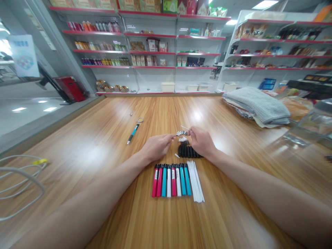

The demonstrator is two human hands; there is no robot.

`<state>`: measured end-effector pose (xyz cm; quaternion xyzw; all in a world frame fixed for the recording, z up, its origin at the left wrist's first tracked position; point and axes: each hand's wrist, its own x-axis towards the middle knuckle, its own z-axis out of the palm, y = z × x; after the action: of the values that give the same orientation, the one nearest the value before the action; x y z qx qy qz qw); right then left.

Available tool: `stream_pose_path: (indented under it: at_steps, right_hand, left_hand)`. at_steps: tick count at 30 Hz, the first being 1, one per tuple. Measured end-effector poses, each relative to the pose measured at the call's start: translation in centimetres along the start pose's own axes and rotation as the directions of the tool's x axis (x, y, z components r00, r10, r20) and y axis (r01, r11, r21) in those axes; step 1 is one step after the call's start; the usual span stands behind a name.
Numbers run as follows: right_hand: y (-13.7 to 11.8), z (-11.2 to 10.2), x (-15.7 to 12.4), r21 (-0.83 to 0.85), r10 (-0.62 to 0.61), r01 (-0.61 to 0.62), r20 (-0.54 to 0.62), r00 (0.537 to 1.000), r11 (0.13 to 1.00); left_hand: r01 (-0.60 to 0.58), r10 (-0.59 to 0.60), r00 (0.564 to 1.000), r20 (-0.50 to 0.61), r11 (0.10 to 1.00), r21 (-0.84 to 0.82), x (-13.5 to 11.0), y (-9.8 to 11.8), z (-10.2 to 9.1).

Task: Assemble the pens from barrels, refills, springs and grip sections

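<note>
Pen parts lie in rows on the wooden table (109, 145). Several red, teal and white pen barrels (171, 180) sit side by side, with thin white refills (196, 180) to their right. Behind them lie black grip pieces (188, 151) and a fan of small silver tips (181, 133). My left hand (157, 146) is closed, its fingertips pinched right at the silver tips. My right hand (201, 140) pinches a thin white refill (185, 128) just above the tips. A small white piece (177, 156) lies between my hands.
An assembled teal pen (132, 134) and a small ring (140, 120) lie further back on the left. White cable (23, 173) loops at the left edge. Folded striped cloth (259, 105) sits back right. Store shelves (155, 52) line the far wall.
</note>
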<state>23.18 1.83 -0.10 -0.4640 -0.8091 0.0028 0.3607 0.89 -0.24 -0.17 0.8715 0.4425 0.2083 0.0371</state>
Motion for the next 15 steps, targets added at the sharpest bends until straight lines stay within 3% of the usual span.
stream_pose_path:
  at_steps: [5,11,15]
  right_hand:
    - [0.0,0.0,-0.1,0.005,-0.005,0.005,0.0,1.0,1.0]
    - [-0.4,0.0,-0.2,0.011,-0.045,0.045,-0.002,0.999,0.999]
    - [-0.8,-0.3,-0.3,0.015,-0.079,0.079,0.01,0.997,0.997]
  left_hand:
    - [0.055,-0.048,0.994,-0.099,0.996,0.074,-0.1,-0.9,-0.3]
    - [0.024,-0.024,1.0,0.001,0.997,0.079,0.0,-1.3,-0.3]
    - [0.024,-0.024,1.0,-0.002,0.999,0.043,0.2,-1.6,0.0]
